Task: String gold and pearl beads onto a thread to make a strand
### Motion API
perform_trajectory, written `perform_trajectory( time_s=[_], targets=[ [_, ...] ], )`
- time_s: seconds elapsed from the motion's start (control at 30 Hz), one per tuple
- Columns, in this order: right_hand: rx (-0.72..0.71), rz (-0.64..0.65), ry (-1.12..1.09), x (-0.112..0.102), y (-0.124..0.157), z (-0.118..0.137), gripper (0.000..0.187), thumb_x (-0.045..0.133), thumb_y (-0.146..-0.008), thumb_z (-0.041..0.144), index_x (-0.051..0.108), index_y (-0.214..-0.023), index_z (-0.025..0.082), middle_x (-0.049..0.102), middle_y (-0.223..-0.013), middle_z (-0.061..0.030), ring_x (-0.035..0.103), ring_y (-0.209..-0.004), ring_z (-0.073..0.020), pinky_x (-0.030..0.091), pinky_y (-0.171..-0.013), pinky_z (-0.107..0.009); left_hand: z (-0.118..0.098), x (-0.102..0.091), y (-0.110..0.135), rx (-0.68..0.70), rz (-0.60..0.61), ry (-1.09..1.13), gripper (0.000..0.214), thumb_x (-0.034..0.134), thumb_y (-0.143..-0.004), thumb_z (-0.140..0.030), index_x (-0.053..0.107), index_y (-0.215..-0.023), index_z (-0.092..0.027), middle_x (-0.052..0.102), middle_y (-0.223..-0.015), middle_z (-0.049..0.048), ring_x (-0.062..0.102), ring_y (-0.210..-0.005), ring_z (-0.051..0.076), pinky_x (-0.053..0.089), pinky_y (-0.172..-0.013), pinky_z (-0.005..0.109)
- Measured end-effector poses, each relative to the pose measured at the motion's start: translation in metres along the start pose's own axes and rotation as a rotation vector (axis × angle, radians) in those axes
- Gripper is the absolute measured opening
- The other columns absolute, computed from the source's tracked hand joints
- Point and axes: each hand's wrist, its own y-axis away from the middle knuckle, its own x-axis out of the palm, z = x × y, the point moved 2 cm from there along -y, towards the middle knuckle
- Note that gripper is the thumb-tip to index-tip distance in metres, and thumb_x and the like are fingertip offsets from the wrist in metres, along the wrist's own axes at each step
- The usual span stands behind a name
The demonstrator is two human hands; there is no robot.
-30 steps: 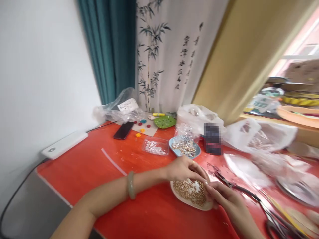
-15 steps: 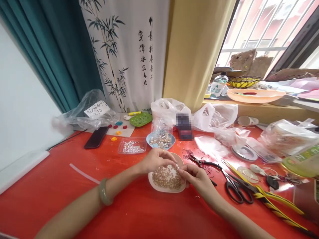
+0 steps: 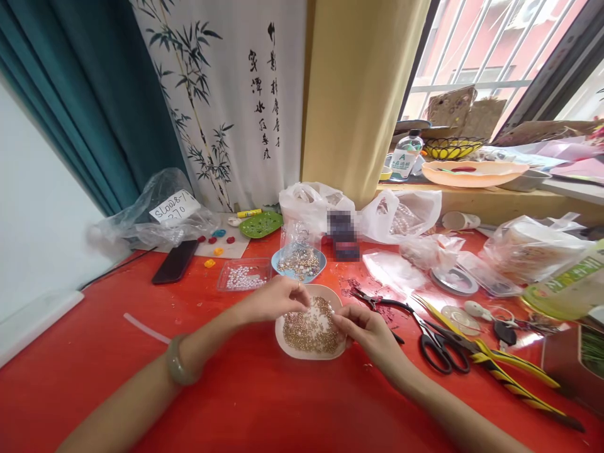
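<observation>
A shallow beige dish (image 3: 289, 343) full of small golden-brown beads lies on the red table (image 3: 245, 402). My left hand (image 3: 278, 297) hovers over the dish's far left rim, fingers curled in a pinch on something too small to make out. My right hand (image 3: 365, 327) rests at the dish's right rim, fingertips also pinched together near a white bead. A pale green bangle (image 3: 175, 363) circles my left wrist.
Behind the dish sit a blue dish of mixed beads (image 3: 299, 263) and a clear tray of white beads (image 3: 243, 275). Black scissors (image 3: 436, 346), pliers (image 3: 377, 301) and yellow-black handled tools (image 3: 509, 374) lie to the right. A phone (image 3: 175, 261), plastic bags and a green plate (image 3: 260, 224) line the back.
My view has swung right and steadied, bringing the window sill and tools into sight. Both hands stay pinched over the bead dish, shifting only slightly.
</observation>
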Motion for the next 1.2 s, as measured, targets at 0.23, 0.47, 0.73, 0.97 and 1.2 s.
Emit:
perform_trajectory(
  time_s=[0.23, 0.47, 0.73, 0.97, 1.2],
  targets=[
    [0.016, -0.02, -0.004, 0.0, 0.0, 0.0, 0.026, 0.055, -0.073, 0.04, 0.052, -0.063, 0.017, 0.05, -0.055, 0.0035, 0.05, -0.049, -0.01, 0.042, -0.049, -0.023, -0.001, -0.001, 0.01, 0.014, 0.132, -0.576, 0.014, 0.055, -0.064, -0.017, 0.063, -0.075, -0.021, 0.064, -0.078, 0.0007, 0.056, -0.074, 0.017, 0.036, -0.06, 0.023],
    [0.002, -0.006, -0.02, 0.0, 0.0, -0.001, 0.025, 0.056, -0.073, 0.038, 0.052, -0.062, 0.016, 0.049, -0.054, 0.0042, 0.048, -0.048, -0.009, 0.04, -0.049, -0.022, 0.003, 0.01, 0.007, 0.028, 0.167, -0.675, 0.01, 0.055, -0.067, -0.021, 0.062, -0.074, -0.022, 0.064, -0.079, 0.0002, 0.056, -0.077, 0.017, 0.034, -0.058, 0.023],
    [0.005, -0.001, -0.003, -0.002, 0.0, -0.001, 0.028, 0.055, -0.073, 0.041, 0.052, -0.06, 0.016, 0.049, -0.054, 0.0037, 0.049, -0.049, -0.0096, 0.04, -0.049, -0.022, 0.002, 0.003, 0.006, -0.014, 0.154, -0.504, 0.011, 0.051, -0.068, -0.018, 0.061, -0.074, -0.019, 0.064, -0.078, 0.0003, 0.056, -0.073, 0.015, 0.035, -0.058, 0.022],
    [0.007, 0.001, -0.013, -0.002, 0.0, -0.003, 0.027, 0.055, -0.073, 0.04, 0.052, -0.06, 0.016, 0.05, -0.054, 0.0037, 0.049, -0.049, -0.0094, 0.039, -0.049, -0.022, -0.004, -0.001, 0.009, 0.032, 0.185, -0.424, 0.016, 0.051, -0.067, -0.014, 0.063, -0.077, -0.018, 0.064, -0.081, 0.0009, 0.056, -0.074, 0.015, 0.037, -0.062, 0.021],
    [0.003, -0.023, -0.015, -0.003, -0.001, -0.007, 0.023, 0.055, -0.075, 0.037, 0.054, -0.066, 0.015, 0.051, -0.055, 0.0037, 0.049, -0.049, -0.0091, 0.04, -0.049, -0.021, -0.002, 0.014, 0.008, 0.092, 0.35, -0.431, 0.014, 0.058, -0.063, -0.017, 0.065, -0.074, -0.022, 0.064, -0.072, -0.0031, 0.054, -0.066, 0.012, 0.034, -0.056, 0.02]
  ],
)
